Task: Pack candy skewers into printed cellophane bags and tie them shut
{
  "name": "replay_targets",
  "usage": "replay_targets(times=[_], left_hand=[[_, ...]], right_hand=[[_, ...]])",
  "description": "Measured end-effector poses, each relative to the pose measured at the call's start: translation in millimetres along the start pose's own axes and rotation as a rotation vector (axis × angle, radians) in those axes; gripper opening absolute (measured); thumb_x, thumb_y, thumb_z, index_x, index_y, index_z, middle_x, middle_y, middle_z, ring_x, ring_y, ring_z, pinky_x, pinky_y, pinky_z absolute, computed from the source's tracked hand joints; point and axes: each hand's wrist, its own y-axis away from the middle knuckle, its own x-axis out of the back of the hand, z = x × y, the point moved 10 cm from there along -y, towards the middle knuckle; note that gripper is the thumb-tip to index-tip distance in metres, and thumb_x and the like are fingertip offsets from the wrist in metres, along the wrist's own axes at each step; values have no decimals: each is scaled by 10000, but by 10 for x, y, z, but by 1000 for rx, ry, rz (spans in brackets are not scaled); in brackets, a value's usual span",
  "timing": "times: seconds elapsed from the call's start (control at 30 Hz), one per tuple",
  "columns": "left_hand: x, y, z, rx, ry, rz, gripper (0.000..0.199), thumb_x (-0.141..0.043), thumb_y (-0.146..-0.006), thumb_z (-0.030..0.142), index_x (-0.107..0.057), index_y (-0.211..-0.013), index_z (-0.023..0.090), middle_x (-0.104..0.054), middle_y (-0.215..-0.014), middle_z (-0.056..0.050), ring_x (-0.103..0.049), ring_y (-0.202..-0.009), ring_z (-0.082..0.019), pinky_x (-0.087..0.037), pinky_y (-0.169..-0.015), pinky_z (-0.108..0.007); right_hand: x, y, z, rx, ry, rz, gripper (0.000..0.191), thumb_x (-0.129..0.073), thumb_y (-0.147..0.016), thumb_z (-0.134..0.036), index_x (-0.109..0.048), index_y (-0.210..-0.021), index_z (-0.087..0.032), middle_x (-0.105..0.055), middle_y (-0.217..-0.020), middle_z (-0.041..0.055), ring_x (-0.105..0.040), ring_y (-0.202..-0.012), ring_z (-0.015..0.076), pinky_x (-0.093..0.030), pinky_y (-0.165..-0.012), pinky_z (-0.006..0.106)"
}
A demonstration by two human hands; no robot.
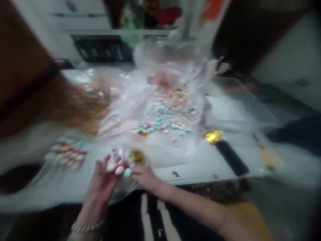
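Several small rounded pastel pieces (119, 170), pink, white and teal, rest in the cupped fingers of my left hand (101, 180), which has a pale bead bracelet on its wrist. My right hand (146, 179) is beside it, its fingertips pinched at a teal piece (127, 172). Just behind those fingers lies a shiny gold coil or bundle (137, 156). Farther back, many similar pastel pieces (173, 113) are spread over a clear plastic bag (122, 115). Blur hides whether the pieces are candies or beads.
A bag of pastel pieces (67, 153) lies at the left, below a larger bag with orange and green contents (87, 115). To the right are crumpled gold foil (213, 136), a black phone-like slab (232, 157) and a yellow-handled tool (266, 157). The white table's front edge runs before me.
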Motion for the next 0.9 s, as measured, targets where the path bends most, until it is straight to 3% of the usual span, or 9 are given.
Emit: replay_targets(times=[0.07,0.13,0.23,0.4,0.53,0.67,0.73,0.83,0.9], left_hand=[[382,144,177,-68,-15,88,397,-738,-773,514,-664,-1033,223,-675,-1132,-100,-674,-1016,-317,-566,-818,-459],[760,214,333,-176,-153,267,390,-835,-651,399,-685,-937,181,-697,-963,-69,-693,-841,-252,-563,-739,-367],[1201,281,464,-317,-411,494,328,-853,-560,328,-678,-777,156,-616,-650,6,-571,-560,-143,-473,-555,-258],[1292,211,365,-370,-733,432,309,-780,-636,457,-660,-664,175,-539,-521,18,-485,-504,-143,-385,-500,-259],[1232,214,337,-426,-742,452,268,-699,-682,441,-687,-723,176,-584,-568,2,-538,-548,-163,-435,-548,-273],[1482,383,413,-484,-620,593,401,-653,-683,372,-708,-1019,159,-676,-759,-30,-618,-594,-174,-506,-611,-301],[1684,573,644,-597,-602,700,444,-614,-722,339,-678,-1123,158,-695,-862,-53,-639,-615,-170,-530,-653,-315],[1944,938,1302,-790,-820,974,447,-520,-825,294,-618,-1239,158,-687,-1081,-105,-674,-787,-198,-543,-761,-338],[2040,971,1795,-709,-1182,1137,398,-456,-899,280,-616,-1240,149,-668,-1145,-124,-658,-967,-238,-515,-873,-365]], right_hand=[[-82,-16,34,-50,-64,-33,142,-579,-833,-127,-686,-759,-185,-631,-712,-25,-591,-737,135,-455,-710,231],[94,-26,81,-112,-112,8,143,-567,-790,-161,-657,-682,-187,-568,-604,-39,-543,-634,124,-410,-629,218],[484,-56,96,-157,-163,115,128,-556,-749,-250,-636,-671,-189,-510,-554,-46,-481,-558,118,-372,-566,220],[813,-134,115,-191,-188,232,198,-552,-689,-378,-599,-662,-187,-443,-504,-57,-404,-478,110,-330,-489,225],[708,-97,117,-226,-166,190,225,-549,-668,-408,-575,-630,-188,-461,-505,-42,-421,-473,114,-339,-483,232],[536,-3,107,-248,-146,125,260,-562,-676,-442,-552,-600,-193,-450,-504,-31,-417,-483,122,-341,-477,240],[452,26,139,-278,-149,96,267,-574,-674,-452,-562,-615,-192,-453,-516,-27,-414,-493,125,-341,-474,242],[308,21,178,-313,-162,46,266,-584,-673,-454,-599,-667,-189,-462,-534,-25,-410,-497,129,-343,-472,247],[213,-8,167,-314,-161,17,270,-583,-675,-458,-608,-675,-190,-459,-531,-25,-407,-489,130,-344,-471,252]])
